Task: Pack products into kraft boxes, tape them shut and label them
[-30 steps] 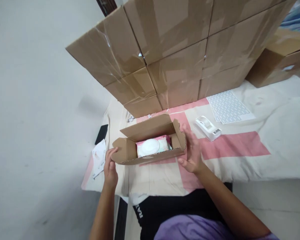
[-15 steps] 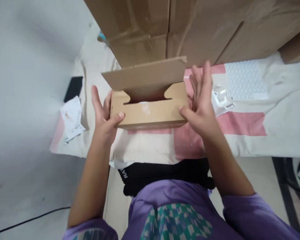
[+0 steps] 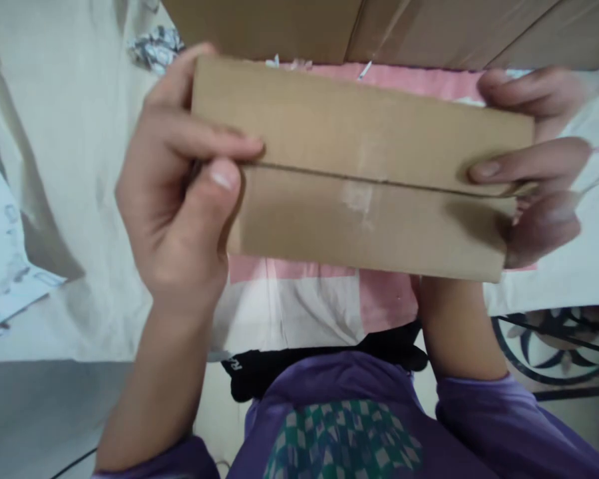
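Observation:
A brown cardboard box (image 3: pixel 359 153) is held up close to the camera, its flap folded down so that a thin dark seam runs along its length. Clear tape shows near the middle of the seam. My left hand (image 3: pixel 180 179) grips the box's left end, thumb and one finger on the face beside the seam. Around the right end is my right hand (image 3: pixel 539 166), slightly blurred, with one fingertip on the face above the seam. Its thumb and palm are largely hidden by the box.
Large cardboard cartons (image 3: pixel 429 30) line the back. Crumpled silvery material (image 3: pixel 156 48) lies at the back left. White printed paper (image 3: pixel 14 246) rests at the left on the pink and cream cloth (image 3: pixel 319 299). A black patterned metal frame (image 3: pixel 554 352) stands at the lower right.
The box has come up closer to the camera and its raised flap is now shut. Both hands have moved from resting at its sides to gripping its ends.

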A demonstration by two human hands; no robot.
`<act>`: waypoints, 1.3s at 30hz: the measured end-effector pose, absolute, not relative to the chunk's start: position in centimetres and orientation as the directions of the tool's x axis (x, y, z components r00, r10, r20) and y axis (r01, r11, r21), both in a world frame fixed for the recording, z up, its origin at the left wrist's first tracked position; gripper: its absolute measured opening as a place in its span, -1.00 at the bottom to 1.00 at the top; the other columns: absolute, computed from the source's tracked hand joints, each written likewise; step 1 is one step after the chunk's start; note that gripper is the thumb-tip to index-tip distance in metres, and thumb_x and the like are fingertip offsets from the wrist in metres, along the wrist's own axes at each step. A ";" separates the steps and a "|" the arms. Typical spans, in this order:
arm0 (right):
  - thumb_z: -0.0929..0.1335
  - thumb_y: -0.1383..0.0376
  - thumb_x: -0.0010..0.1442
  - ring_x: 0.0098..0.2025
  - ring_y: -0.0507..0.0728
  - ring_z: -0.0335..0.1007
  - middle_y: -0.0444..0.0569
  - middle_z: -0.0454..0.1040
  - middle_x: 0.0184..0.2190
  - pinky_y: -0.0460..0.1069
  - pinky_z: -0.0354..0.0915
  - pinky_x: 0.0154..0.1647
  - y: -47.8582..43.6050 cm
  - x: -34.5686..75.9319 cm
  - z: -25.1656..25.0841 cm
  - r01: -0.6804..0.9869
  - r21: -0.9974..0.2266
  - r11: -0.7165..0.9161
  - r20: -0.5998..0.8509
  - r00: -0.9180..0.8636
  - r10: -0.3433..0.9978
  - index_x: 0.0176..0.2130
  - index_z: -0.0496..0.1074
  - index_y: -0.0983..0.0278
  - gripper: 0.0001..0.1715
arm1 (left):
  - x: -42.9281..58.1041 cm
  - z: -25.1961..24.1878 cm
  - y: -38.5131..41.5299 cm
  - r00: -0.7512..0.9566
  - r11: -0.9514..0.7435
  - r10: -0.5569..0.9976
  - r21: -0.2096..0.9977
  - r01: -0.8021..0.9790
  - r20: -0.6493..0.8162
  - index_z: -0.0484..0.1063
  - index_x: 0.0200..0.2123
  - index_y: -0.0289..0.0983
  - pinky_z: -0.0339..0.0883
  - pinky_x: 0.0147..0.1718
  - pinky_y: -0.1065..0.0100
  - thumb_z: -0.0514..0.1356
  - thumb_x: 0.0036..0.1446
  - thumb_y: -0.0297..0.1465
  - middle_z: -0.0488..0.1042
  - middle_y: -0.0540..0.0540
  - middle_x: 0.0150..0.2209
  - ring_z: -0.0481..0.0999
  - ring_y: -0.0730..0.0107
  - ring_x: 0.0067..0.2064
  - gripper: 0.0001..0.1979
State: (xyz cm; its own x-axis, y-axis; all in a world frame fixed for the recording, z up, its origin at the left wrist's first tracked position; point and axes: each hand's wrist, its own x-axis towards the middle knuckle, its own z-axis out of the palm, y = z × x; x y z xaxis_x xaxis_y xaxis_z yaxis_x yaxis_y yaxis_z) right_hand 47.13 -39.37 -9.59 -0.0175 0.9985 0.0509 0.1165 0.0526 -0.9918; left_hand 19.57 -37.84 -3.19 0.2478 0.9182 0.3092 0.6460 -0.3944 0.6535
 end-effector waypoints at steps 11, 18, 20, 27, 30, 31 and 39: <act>0.36 -0.04 0.24 0.22 0.34 0.39 -0.02 0.48 0.01 0.35 0.26 0.36 -39.2 47.1 -3.4 0.162 -0.936 0.313 0.333 0.117 0.936 -0.13 0.40 0.11 -0.67 | 18.8 -0.9 -41.6 0.298 -0.476 0.872 0.533 0.699 0.388 0.47 0.00 -0.03 0.17 0.28 -0.40 0.20 0.33 -0.22 0.15 0.07 0.46 0.18 -0.18 0.43 -0.79; 0.40 -0.08 0.22 0.15 0.30 0.41 -0.03 0.48 0.01 0.23 0.36 0.19 -39.7 47.5 -3.7 0.120 -0.959 0.258 0.271 0.116 0.955 -0.10 0.44 0.16 -0.57 | 23.5 0.2 -43.4 0.533 -0.648 0.745 0.244 0.722 0.401 0.35 0.26 -0.08 0.23 0.26 -0.24 0.26 0.26 -0.06 0.44 -0.16 0.28 0.38 -0.23 0.32 -0.44; 0.41 -0.02 0.21 0.13 0.29 0.41 -0.03 0.48 0.00 0.20 0.36 0.17 -39.7 47.4 -3.9 0.083 -0.950 0.302 0.310 0.106 0.945 -0.09 0.44 0.16 -0.61 | 24.2 0.0 -43.5 0.518 -0.645 0.742 0.239 0.726 0.426 0.33 0.29 -0.11 0.24 0.28 -0.18 0.26 0.27 -0.09 0.44 -0.17 0.28 0.38 -0.18 0.33 -0.42; 0.35 0.26 0.06 0.10 0.24 0.38 -0.05 0.51 -0.02 0.14 0.32 0.16 -39.2 47.6 -4.6 -0.021 -0.915 0.402 0.400 0.072 0.914 -0.11 0.44 0.18 -0.66 | 24.0 0.6 -43.2 0.561 -0.655 0.743 0.226 0.721 0.364 0.38 0.26 -0.22 0.25 0.28 -0.10 0.23 0.30 -0.10 0.43 -0.26 0.26 0.37 -0.11 0.27 -0.45; 0.32 0.32 -0.01 0.10 0.25 0.38 -0.05 0.52 -0.02 0.14 0.29 0.18 -38.8 47.5 -4.8 -0.027 -0.910 0.414 0.411 0.068 0.909 -0.12 0.45 0.20 -0.60 | 24.3 0.8 -43.2 0.591 -0.674 0.721 0.166 0.720 0.363 0.39 0.24 -0.24 0.27 0.26 -0.12 0.20 0.32 -0.08 0.44 -0.27 0.24 0.38 -0.11 0.23 -0.47; 0.31 0.33 -0.02 0.09 0.25 0.39 -0.04 0.52 -0.02 0.15 0.29 0.18 -38.8 47.4 -4.8 -0.021 -0.913 0.407 0.405 0.072 0.911 -0.11 0.45 0.20 -0.58 | 24.3 0.8 -43.3 0.594 -0.676 0.714 0.146 0.722 0.369 0.40 0.23 -0.25 0.27 0.25 -0.13 0.20 0.32 -0.08 0.44 -0.29 0.23 0.39 -0.11 0.23 -0.47; 0.32 0.19 0.28 0.12 0.27 0.36 0.08 0.51 0.02 0.21 0.24 0.23 -44.1 51.5 -4.9 0.506 -0.753 0.421 0.609 0.294 0.736 0.01 0.47 0.18 -0.68 | 23.8 -0.8 -41.7 0.563 -0.701 0.655 0.126 0.702 0.505 0.46 0.18 -0.18 0.36 0.19 -0.08 0.23 0.28 -0.03 0.50 -0.27 0.18 0.47 -0.09 0.19 -0.49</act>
